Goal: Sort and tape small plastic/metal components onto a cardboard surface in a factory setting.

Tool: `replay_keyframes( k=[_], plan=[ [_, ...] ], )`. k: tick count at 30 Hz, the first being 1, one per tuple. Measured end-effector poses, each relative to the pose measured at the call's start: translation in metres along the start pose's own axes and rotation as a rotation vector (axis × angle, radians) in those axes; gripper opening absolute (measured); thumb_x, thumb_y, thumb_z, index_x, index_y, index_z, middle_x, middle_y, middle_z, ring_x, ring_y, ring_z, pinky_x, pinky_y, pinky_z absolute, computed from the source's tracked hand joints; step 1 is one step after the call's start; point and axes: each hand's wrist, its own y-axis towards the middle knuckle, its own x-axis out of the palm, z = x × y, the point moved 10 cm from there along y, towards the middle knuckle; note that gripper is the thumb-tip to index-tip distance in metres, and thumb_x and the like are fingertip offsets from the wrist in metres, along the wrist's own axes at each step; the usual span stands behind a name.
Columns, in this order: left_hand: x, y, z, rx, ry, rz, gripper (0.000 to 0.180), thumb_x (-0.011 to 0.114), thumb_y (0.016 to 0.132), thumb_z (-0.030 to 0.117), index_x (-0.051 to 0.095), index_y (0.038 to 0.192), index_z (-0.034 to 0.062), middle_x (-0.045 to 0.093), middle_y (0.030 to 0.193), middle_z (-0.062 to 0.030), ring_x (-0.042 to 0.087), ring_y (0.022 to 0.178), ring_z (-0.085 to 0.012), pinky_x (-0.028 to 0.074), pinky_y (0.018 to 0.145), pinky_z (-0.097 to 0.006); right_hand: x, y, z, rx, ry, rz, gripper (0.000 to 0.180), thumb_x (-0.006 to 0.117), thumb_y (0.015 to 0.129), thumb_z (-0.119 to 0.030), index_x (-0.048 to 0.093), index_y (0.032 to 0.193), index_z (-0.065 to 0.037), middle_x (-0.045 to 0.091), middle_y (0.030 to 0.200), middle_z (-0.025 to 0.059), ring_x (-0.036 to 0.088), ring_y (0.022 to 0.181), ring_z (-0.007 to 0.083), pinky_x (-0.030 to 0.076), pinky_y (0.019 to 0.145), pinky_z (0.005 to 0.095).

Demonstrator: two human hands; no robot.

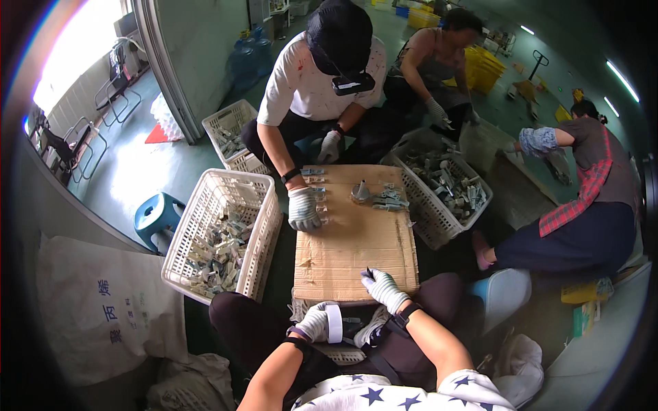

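My gloved left hand [314, 321] is closed around a white roll [334, 323], which looks like tape, just off the near edge of the cardboard sheet [356, 257]. Over the sheet's near right corner, my gloved right hand [385, 290] pinches a small dark piece [369, 272] whose kind I cannot make out. Small clip-like parts [313, 180] lie in a column along the sheet's far left side. A pile of similar parts [391, 198] sits at its right, beside a small grey roll-like object [360, 192]. Across from me, a co-worker's gloved hand [303, 209] reaches down to the column.
White baskets of small parts stand at the left [271, 226], far left [245, 162] and right [439, 240] of the cardboard. A blue stool [154, 214] is beyond the left basket, near a white sack [103, 308]. Two more people work at the right.
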Motion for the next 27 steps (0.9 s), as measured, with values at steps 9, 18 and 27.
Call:
replay_keyframes(
  k=[9, 18, 27],
  plan=[
    [-0.065, 0.080, -0.055, 0.173, 0.394, -0.307, 0.033, 0.036, 0.089, 0.033, 0.062, 0.095, 0.0134, 0.067, 0.094, -0.0061, 0.060, 0.089, -0.0224, 0.047, 0.079, -0.038, -0.012, 0.012, 0.002, -0.027, 0.312, 0.088, 0.031, 0.049, 0.097, -0.027, 0.057, 0.119, -0.008, 0.060, 0.093, 0.0025, 0.056, 0.076, 0.0102, 0.049, 0.065, 0.0252],
    [-0.005, 0.024, -0.037, -0.177, 0.028, -0.328, 0.023, 0.039, 0.091, 0.023, 0.059, 0.084, 0.0172, 0.062, 0.076, 0.0009, 0.058, 0.070, -0.0181, 0.047, 0.066, -0.035, -0.080, -0.007, 0.014, -0.312, -0.092, 0.723, 0.030, 0.058, 0.089, -0.013, 0.056, 0.117, -0.001, 0.063, 0.108, 0.0116, 0.060, 0.097, 0.0209, 0.047, 0.087, 0.0316],
    [-0.016, 0.025, -0.036, -0.138, -0.162, -0.454, 0.021, 0.039, 0.092, 0.024, 0.058, 0.085, 0.0187, 0.062, 0.077, 0.0018, 0.058, 0.072, -0.0181, 0.048, 0.070, -0.035, -0.070, -0.005, 0.011, -0.278, 0.141, 0.688, 0.021, 0.061, 0.088, -0.017, 0.063, 0.102, -0.002, 0.065, 0.096, 0.0113, 0.061, 0.087, 0.0223, 0.049, 0.078, 0.0306]
  ],
)
